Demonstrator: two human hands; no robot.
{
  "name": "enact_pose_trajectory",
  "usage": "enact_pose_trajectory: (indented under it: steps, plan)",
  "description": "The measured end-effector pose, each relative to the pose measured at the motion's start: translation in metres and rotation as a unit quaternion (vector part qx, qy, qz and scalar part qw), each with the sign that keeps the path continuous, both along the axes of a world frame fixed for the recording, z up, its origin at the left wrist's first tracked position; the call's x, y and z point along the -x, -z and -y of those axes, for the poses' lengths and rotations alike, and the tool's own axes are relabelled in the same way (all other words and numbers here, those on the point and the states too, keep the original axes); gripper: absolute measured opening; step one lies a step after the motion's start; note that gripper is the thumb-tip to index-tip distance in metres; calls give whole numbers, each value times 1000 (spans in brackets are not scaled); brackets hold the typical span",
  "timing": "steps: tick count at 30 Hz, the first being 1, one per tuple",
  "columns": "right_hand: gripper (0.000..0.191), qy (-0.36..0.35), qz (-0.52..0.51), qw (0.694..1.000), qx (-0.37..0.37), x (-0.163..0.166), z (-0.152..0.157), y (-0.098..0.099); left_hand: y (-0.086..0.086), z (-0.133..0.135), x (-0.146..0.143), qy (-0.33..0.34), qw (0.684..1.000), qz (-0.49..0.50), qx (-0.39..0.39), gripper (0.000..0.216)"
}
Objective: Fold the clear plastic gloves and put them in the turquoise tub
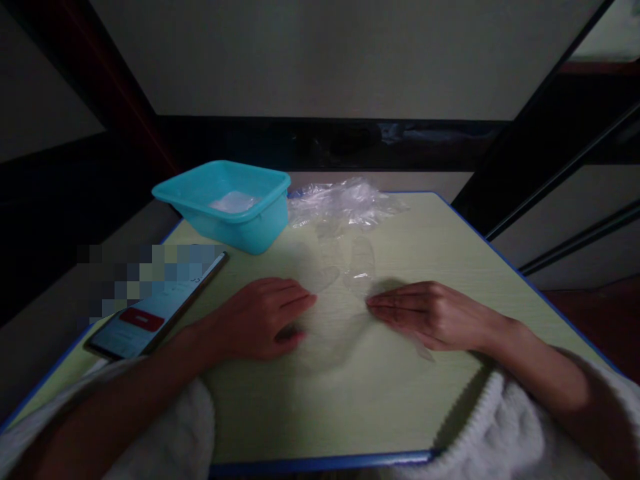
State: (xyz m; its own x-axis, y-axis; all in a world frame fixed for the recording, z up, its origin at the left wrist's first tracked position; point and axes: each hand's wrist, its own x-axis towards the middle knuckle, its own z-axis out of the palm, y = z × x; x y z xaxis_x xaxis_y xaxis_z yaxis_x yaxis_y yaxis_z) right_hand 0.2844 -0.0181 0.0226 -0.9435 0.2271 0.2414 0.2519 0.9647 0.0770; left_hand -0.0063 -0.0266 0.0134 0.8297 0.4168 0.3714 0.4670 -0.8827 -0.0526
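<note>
Dim room, pale blue-edged table: clear glove-shaped plastic film laid flat

Film mid-table, between the hands, finger lobes toward the far edge. Left hand: thumb and fingers parted, nothing seen held. Right hand: fingers together at the film's side; cannot tell if pinching. Possible fault: uneven dragging could crease or tear it. Appearance: colourless, faintly glossy, outline hard to trace.

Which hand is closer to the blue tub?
Left. The left hand is in front of the blue tub; the right hand is farther away, off to its right.
</note>
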Motion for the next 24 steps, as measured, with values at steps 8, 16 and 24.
enact_pose_trajectory:
  steps: [8,16,24]
  plan:
    - [43,2,-15,1000,22,2,1,-4,4,-5,-3,12,998,43,-40,24]
    - [40,26,-10,999,27,4,0,-3,-1,-7,-5,36,995,33,-86,33]
    - [30,66,7,992,109,1,0,-6,0,-10,-2,35,998,58,-14,34]
